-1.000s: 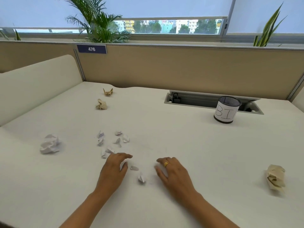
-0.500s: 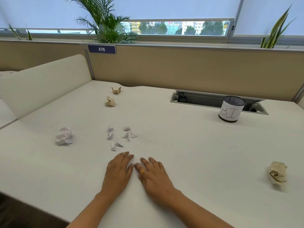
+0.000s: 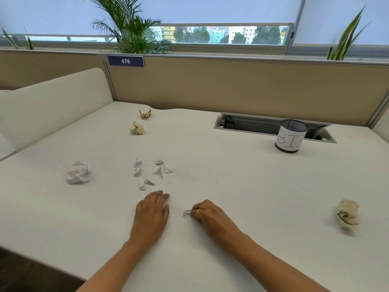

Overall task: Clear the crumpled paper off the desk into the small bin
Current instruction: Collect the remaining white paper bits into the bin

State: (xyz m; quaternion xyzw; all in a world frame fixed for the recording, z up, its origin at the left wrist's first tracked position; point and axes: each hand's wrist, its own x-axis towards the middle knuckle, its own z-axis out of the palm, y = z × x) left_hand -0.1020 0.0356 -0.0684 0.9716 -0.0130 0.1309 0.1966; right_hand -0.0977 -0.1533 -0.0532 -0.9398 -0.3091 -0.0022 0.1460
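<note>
Big white wad (image 3: 78, 172): well L of L hand, a bit beyond it. Two tan crumples well beyond L hand: nearer crumple (image 3: 137, 128), farther crumple (image 3: 145, 113) close to the partition (image 3: 231, 87). Cluster of small white scraps (image 3: 151, 171) just beyond L hand's fingertips, not touching.

L hand (image 3: 152, 209): palm down, flat on desk (image 3: 210, 161), fingers straight + together, holding nothing.

Betw the hands: single white scrap (image 3: 187, 212), pinched at R hand's fingertips, low at desk level. Can't tell if it's lifted off.

R hand (image 3: 207, 211): fingers curled in round that scrap, gold ring (image 3: 198, 212) on one finger. Hands near each other, not touching.

Mesh bin (image 3: 291, 135): upright, paper label, well beyond R hand + to its R, just in front of cable tray (image 3: 252, 123). Tan wad (image 3: 347, 213): well R of R hand, abt level w/ it, on desk.
</note>
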